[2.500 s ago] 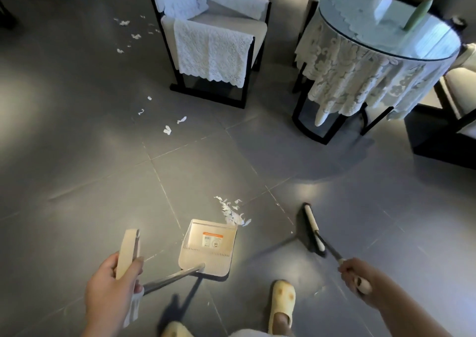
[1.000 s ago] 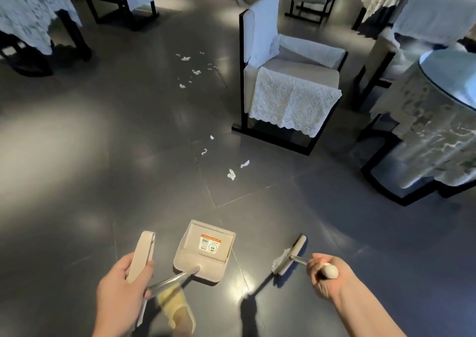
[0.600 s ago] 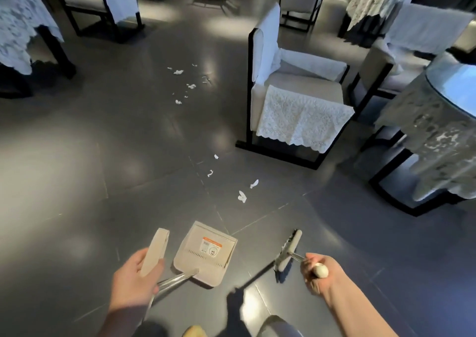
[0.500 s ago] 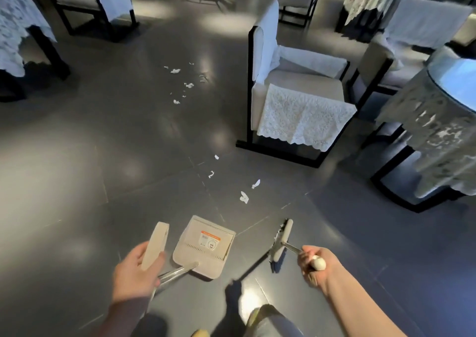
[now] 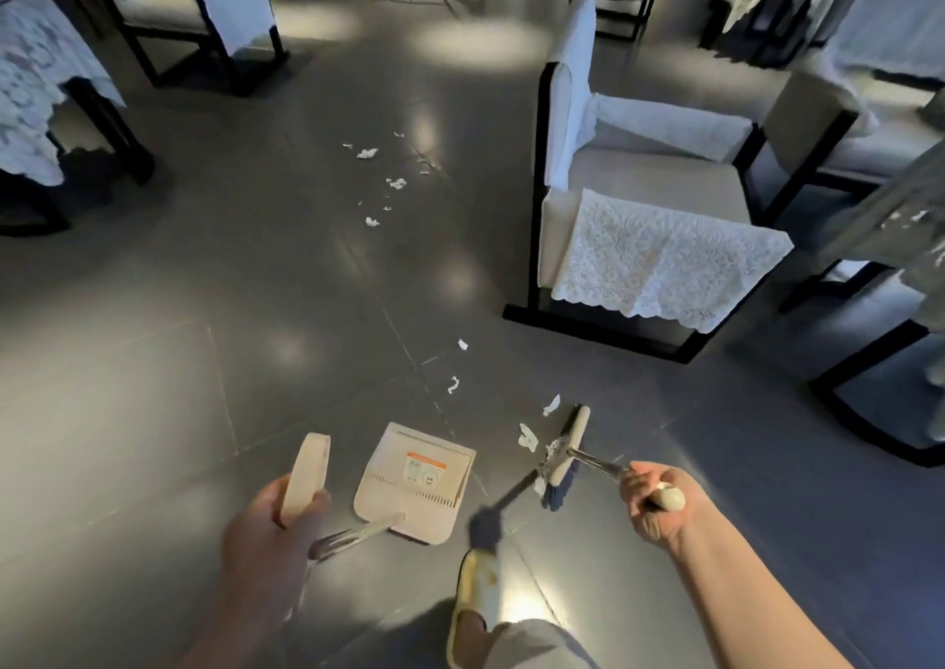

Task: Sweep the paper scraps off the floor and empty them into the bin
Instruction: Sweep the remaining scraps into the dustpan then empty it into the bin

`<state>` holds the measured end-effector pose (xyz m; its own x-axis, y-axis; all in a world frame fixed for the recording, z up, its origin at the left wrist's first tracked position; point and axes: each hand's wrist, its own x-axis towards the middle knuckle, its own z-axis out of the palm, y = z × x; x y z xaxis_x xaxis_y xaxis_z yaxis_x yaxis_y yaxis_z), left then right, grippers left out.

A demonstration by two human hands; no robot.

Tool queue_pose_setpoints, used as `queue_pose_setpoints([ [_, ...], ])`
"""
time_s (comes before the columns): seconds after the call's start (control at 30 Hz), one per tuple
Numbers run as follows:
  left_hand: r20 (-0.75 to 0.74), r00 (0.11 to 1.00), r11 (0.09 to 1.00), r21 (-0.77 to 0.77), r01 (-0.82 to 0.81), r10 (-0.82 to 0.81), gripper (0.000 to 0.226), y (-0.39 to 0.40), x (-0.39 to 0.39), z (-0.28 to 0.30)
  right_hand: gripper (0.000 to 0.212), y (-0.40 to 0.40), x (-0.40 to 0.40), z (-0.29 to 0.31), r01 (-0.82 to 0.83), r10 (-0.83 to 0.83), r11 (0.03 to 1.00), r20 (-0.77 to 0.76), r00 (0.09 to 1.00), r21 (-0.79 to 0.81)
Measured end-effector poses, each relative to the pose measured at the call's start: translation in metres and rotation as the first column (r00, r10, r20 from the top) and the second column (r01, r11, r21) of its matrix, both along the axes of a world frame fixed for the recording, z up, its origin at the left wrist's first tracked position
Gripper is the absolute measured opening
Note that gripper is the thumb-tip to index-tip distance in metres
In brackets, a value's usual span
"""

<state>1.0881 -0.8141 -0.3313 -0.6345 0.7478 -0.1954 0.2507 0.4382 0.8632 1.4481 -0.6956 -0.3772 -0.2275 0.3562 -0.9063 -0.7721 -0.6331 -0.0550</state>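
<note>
My left hand (image 5: 271, 530) grips the cream handle of a long-handled beige dustpan (image 5: 414, 479), which rests on the dark tiled floor in front of me. My right hand (image 5: 657, 502) holds the broom handle; the broom head (image 5: 565, 456) is just right of the pan, with white scraps clinging to its bristles. A few white paper scraps (image 5: 526, 435) lie on the floor just left of and beyond the broom head. A second scatter of scraps (image 5: 381, 182) lies farther away, left of the chair. No bin is in view.
A white-cushioned armchair (image 5: 639, 218) with a lace cloth stands right of the scraps. Lace-draped tables sit at the far left (image 5: 36, 80) and right edge (image 5: 915, 218). More chairs stand at the back. My slippered foot (image 5: 478, 597) is below the pan.
I have walked away from the swept pile toward the nearer scraps. Dustpan and broom have come along, and the broom head now sits right beside those scraps.
</note>
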Motion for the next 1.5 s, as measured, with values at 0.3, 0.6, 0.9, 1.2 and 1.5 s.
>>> queue_pose_setpoints([
  [0.3,0.034,0.999,0.999,-0.015,-0.036,0.036,0.002,0.113,-0.050,-0.006,0.029,0.118,-0.085,-0.001,-0.128,0.130,0.991,0.224,0.966,-0.023],
  [0.6,0.014,1.000,0.999,-0.033,-0.009,0.009,0.007,0.195,-0.142,-0.009,0.016,0.189,-0.194,-0.013,-0.082,0.113,0.990,0.288,0.951,-0.118],
  [0.9,0.019,0.963,0.961,-0.068,0.270,-0.269,0.010,0.306,-0.254,-0.003,0.025,0.226,-0.284,0.004,-0.037,0.036,0.999,0.181,0.983,0.007],
  [1.2,0.000,0.887,0.882,-0.105,0.459,-0.462,0.007,0.377,-0.322,-0.004,0.018,0.178,-0.332,0.039,-0.096,0.107,0.994,0.359,0.927,-0.048],
  [1.5,0.030,0.965,0.957,-0.118,0.264,-0.262,0.012,0.411,-0.384,-0.001,0.021,0.237,-0.363,0.014,-0.120,0.190,0.979,0.534,0.824,-0.163],
])
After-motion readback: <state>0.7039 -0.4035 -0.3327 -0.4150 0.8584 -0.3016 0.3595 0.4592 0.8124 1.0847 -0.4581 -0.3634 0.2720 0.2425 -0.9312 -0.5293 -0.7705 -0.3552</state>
